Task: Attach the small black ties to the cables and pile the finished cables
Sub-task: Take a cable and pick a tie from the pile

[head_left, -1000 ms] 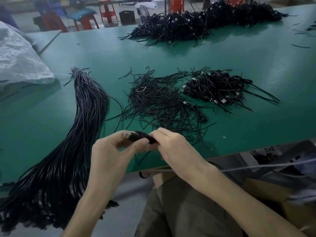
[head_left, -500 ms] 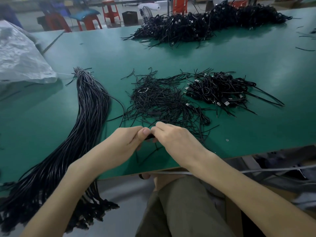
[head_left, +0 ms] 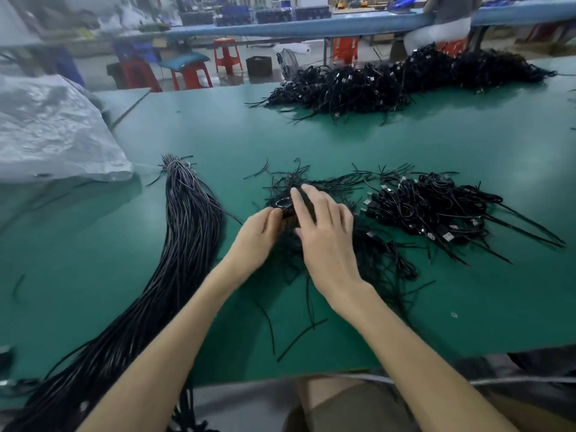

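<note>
Down in the middle of the green table [head_left: 405,145], gripping a small coiled cable [head_left: 286,209] in the left hand [head_left: 260,232]. Fingers curled in round it, coil poking out past the fingertips. Held low, right over the heap of loose ties [head_left: 383,257]; touching the heap or not, hard to say.

Right beside it, the right hand [head_left: 325,227]: fingers straight and spread, palm down, holding nothing, forefinger lying just next to the coil. Over the ties as well, contact with them impossible to judge.

Off to the right, just beside the ties, a pile of finished cables [head_left: 436,210], coiled and tangled, plugs showing, long tails sticking out toward the right.

Off to the left, a long thick bundle of straight cables [head_left: 190,238], running from mid-table down past the near edge.

Near the front edge, a few stray ties [head_left: 299,338] lying on their own.

Further back on the right, a much bigger heap of coiled cables [head_left: 389,82] along the far edge.

On the far left, a crumpled white plastic sack [head_left: 53,129].

Beyond all that, red stools [head_left: 227,54] and a long blue table [head_left: 280,28], blurred.
</note>
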{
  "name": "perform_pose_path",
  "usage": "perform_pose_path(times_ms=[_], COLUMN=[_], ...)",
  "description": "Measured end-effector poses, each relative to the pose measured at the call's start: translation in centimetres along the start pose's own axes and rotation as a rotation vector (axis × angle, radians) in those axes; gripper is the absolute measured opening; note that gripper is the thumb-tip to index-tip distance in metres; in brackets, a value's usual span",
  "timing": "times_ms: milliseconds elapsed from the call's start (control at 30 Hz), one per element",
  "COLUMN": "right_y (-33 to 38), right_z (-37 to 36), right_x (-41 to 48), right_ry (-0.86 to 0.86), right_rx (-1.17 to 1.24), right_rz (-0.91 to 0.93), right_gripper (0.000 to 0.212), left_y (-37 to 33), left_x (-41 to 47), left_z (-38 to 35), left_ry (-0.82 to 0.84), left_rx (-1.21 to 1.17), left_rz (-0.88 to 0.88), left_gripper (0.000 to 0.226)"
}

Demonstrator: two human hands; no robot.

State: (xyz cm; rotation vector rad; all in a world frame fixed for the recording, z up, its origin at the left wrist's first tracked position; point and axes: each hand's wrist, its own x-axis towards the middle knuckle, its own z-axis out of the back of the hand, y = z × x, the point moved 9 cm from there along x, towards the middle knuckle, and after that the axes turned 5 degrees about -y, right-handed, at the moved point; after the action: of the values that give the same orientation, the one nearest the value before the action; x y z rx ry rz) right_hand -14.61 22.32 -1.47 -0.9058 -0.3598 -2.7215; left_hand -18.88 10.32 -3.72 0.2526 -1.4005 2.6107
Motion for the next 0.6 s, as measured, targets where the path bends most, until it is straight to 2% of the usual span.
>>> perform_pose_path(times_ms=[100,167,233,333,467,600], right_y=[-0.3,-1.2,-1.7,-2.3,-2.5,-2.5], right_z=[0.1,-0.5,-1.4,-2.7,-3.1,-3.3], right_x=[-0.8,-1.0,-1.0,-1.1,-0.9,-0.8], right_ry=[-0.128,-0.107,-0.020,0.088,0.118,0.134], right_rx=[0.040,0.054,0.040,0.014,-0.004,0.043], right_rz=[0.000,-0.049,-0.106,-0.160,-0.182,-0.201], right_gripper=[0.052,0.034,0.029,0.036,0.039,0.028], left_y=[4.1,5.0,4.8,4.7,4.7,3.9], left_x=[0.1,0.1,0.2,0.3,0.5,0.1], left_z=[1.6,2.0,1.8,1.3,1.5,0.9], left_ry=[-0.153,-0.168,-0.154,-0.138,-0.144,-0.103], left_rx=[-0.473,-0.590,-0.594,-0.559,-0.558,-0.437], left_rz=[0.234,0.261,0.239,0.221,0.223,0.198], left_gripper=[0.035,0.034,0.035,0.035,0.034,0.035])
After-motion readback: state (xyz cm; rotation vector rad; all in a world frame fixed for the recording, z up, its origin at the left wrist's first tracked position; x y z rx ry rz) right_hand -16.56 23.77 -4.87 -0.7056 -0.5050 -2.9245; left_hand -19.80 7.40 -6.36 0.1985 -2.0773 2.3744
